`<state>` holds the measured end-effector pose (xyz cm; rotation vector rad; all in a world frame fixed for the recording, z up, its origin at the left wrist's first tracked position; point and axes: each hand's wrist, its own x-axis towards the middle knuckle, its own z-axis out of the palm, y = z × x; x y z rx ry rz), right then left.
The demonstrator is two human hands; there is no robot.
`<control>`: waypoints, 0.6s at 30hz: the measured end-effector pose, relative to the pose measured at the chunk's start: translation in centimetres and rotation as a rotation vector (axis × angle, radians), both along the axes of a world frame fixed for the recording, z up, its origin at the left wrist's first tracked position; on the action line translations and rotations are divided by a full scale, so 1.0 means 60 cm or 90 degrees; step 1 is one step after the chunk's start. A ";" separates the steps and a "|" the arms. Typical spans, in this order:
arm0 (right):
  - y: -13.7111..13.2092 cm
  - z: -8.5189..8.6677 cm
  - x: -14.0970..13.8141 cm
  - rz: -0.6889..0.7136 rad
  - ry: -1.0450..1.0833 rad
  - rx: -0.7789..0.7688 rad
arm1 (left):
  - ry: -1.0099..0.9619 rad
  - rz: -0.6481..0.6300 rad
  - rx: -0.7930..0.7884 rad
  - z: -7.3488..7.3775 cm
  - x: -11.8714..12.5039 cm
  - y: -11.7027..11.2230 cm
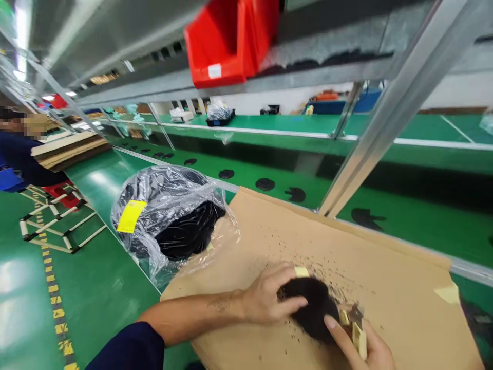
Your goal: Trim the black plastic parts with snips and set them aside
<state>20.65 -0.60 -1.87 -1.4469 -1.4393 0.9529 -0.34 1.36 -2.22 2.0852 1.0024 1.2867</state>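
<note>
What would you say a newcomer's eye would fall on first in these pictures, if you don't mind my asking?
The red plastic bin on the metal shelf overhead stands out first. Below it, a clear plastic bag with a yellow label bulges with dark material on the green bench. At the bottom, on a tan cardboard sheet strewn with dark bits, the left hand presses a dark fibrous bundle, with the right hand beside it.

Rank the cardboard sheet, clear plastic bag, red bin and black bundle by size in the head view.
Cardboard sheet, clear plastic bag, then red bin and black bundle: nearness to the camera makes these two unsure.
</note>
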 end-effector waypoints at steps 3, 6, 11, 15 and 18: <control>-0.015 0.028 -0.015 0.024 0.060 -0.092 | -0.033 0.015 -0.032 0.014 -0.006 -0.013; -0.023 0.042 -0.028 -0.008 0.097 -0.094 | -0.070 0.044 -0.078 0.012 -0.012 -0.022; -0.029 0.047 -0.033 0.026 0.133 -0.098 | -0.057 0.033 -0.128 0.005 -0.021 -0.029; -0.032 0.047 -0.032 0.035 0.119 -0.096 | -0.084 0.028 -0.185 0.006 -0.017 -0.033; -0.034 0.045 -0.033 0.027 0.112 -0.088 | -0.172 0.037 -0.272 0.006 -0.010 -0.036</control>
